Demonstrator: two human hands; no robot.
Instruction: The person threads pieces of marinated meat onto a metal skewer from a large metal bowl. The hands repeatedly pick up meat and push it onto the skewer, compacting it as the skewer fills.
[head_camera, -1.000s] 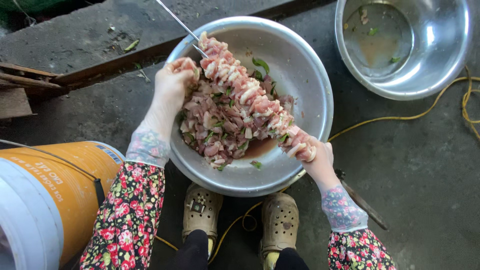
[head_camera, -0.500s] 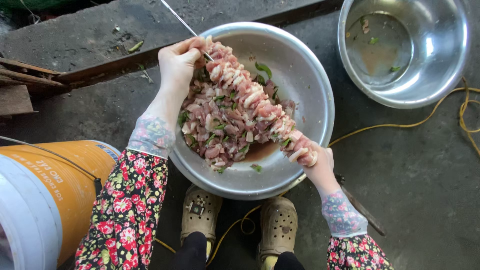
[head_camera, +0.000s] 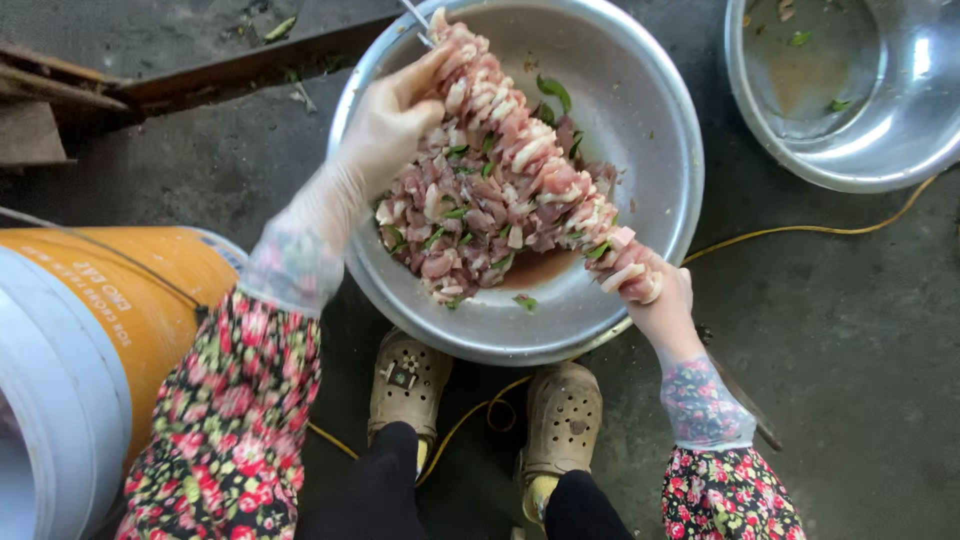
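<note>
Pink meat all down a long metal skewer (head_camera: 520, 150), packed tight with bits of white fat and green leaf. The skewer runs on a slant from upper left to lower right across the big metal bowl (head_camera: 640, 90), held just above the heap of chopped meat (head_camera: 470, 220) in it. Its bare pointed tip sticks out at the upper left, past the bowl's rim, and the loaded end points down toward the person's right side.

Left hand (head_camera: 385, 125) is in a thin clear glove, fingers curled together round the upper part of the stack, pressing on the meat. Right hand (head_camera: 660, 300) is gloved too and wrapped round the lower end, fingers clamped on the last pieces near the bowl's near rim. Both sleeves are dark with a red flower print.

Some brownish juice sits pooled in the bowl beside the heap. A second metal bowl (head_camera: 850, 100) is at the upper right, well apart, with a film of murky liquid and a few leaf scraps. At the far left there's a round bucket (head_camera: 110, 320), white with an orange label band wrapped round it carrying dark print, lying close to the left sleeve. A yellow cord (head_camera: 800, 232) snakes over the grey concrete floor, and two beige clogs (head_camera: 410, 385) sit right under the bowl.
</note>
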